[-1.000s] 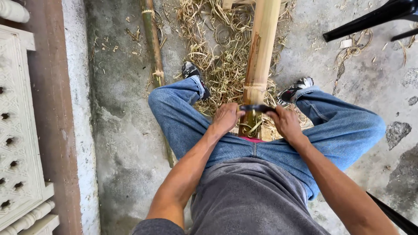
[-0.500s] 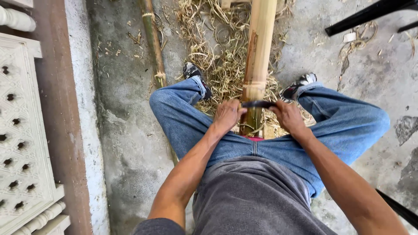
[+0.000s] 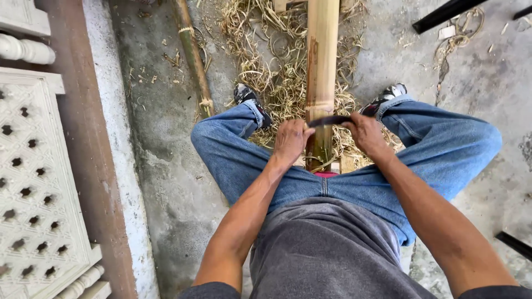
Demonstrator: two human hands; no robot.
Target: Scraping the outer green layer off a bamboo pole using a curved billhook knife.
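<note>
1. We sit on the concrete floor (image 3: 166,166) with knees apart; a thick bamboo pole (image 3: 322,61) runs away from us between our legs.
2. Our left hand (image 3: 291,139) is closed around one end of a dark drawknife blade (image 3: 330,120); our right hand (image 3: 367,134) is closed on the other end.
3. The blade lies crosswise on the pole, touching it just below a node.
4. Pale bamboo shavings (image 3: 266,72) are heaped around the pole near our shoes.
5. A thinner green bamboo stick (image 3: 193,55) lies to the left, apart from the pole.
</note>
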